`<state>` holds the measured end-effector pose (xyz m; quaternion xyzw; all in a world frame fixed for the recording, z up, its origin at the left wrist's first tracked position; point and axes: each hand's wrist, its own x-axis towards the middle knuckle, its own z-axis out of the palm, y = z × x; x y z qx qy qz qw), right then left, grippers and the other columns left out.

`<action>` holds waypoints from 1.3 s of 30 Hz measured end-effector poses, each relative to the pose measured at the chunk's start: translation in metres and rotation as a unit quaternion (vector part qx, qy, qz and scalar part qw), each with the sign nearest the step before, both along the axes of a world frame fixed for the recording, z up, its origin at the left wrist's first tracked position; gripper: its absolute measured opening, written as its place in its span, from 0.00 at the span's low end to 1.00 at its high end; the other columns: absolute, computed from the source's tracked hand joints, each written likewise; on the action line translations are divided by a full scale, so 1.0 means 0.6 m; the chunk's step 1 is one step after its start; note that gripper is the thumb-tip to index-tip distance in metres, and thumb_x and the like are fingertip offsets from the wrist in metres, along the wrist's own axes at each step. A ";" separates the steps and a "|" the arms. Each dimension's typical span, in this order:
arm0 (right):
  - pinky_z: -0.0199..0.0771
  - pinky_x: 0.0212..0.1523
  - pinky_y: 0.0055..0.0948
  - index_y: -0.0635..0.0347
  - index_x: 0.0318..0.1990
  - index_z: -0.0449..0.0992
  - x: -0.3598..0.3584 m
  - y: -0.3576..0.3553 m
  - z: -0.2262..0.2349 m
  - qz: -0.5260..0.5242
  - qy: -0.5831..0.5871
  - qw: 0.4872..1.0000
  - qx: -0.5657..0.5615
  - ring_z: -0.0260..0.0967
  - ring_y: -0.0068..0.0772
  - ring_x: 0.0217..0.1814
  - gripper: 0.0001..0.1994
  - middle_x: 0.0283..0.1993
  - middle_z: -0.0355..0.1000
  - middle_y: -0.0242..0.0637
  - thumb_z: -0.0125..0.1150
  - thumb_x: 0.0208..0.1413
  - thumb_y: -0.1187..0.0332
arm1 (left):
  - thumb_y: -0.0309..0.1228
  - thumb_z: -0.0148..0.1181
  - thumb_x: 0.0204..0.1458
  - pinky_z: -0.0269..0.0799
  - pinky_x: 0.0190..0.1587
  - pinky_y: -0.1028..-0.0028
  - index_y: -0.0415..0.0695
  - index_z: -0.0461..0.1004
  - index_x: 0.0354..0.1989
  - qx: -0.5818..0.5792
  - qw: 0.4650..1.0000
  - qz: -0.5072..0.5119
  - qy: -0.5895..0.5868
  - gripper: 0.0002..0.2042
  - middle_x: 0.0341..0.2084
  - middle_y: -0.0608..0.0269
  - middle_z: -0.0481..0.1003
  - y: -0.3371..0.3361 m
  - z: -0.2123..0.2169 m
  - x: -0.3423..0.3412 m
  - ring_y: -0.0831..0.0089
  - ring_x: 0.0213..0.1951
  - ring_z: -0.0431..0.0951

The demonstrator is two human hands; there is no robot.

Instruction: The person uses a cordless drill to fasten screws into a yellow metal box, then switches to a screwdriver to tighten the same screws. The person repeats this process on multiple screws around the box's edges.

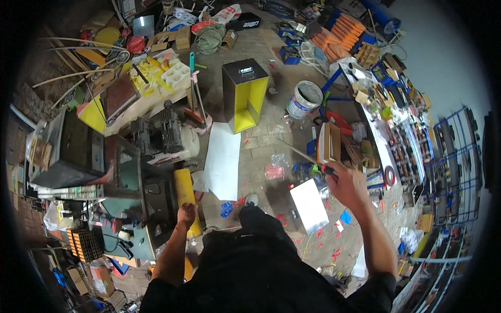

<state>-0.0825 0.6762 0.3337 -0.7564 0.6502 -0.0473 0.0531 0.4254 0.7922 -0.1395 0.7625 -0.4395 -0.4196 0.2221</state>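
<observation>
Open floor at twelve o'clock borders the white sheet's edge. A rod juts toward ten o'clock from the right hand's grasp; the left hand curls at a yellow bar, grip unclear.

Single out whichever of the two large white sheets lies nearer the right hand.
The shorter sheet, just left of the right hand; the longer sheet lies farther left, reaching toward the yellow-lined black box.

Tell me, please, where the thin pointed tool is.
In the head view, the thin pointed tool is right of centre, in the right hand, pictured above the smaller white panel.
</observation>
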 end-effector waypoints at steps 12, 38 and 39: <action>0.83 0.37 0.50 0.51 0.41 0.82 0.024 -0.692 -0.094 0.171 0.122 0.977 -0.017 0.83 0.53 0.35 0.08 0.33 0.82 0.46 0.65 0.57 0.64 | 0.44 0.62 0.59 0.73 0.21 0.64 0.39 0.78 0.29 0.138 0.959 0.212 0.125 0.18 0.17 0.60 0.74 -0.267 -0.008 -0.167 0.70 0.18 0.75; 0.84 0.31 0.45 0.66 0.49 0.83 0.147 -1.264 -0.356 0.525 0.183 0.815 0.166 0.85 0.47 0.30 0.15 0.29 0.83 0.49 0.56 0.58 0.72 | 0.58 0.66 0.58 0.71 0.65 0.56 0.31 0.65 0.69 0.012 0.950 0.305 0.057 0.43 0.61 0.32 0.74 -1.232 -0.005 -0.360 0.40 0.64 0.74; 0.84 0.31 0.45 0.66 0.48 0.83 0.157 -1.280 -0.368 0.530 0.183 0.811 0.170 0.85 0.48 0.30 0.14 0.29 0.83 0.49 0.56 0.58 0.72 | 0.64 0.62 0.58 0.72 0.64 0.55 0.35 0.68 0.68 0.022 0.951 0.301 0.073 0.44 0.58 0.33 0.76 -1.258 0.000 -0.360 0.40 0.61 0.76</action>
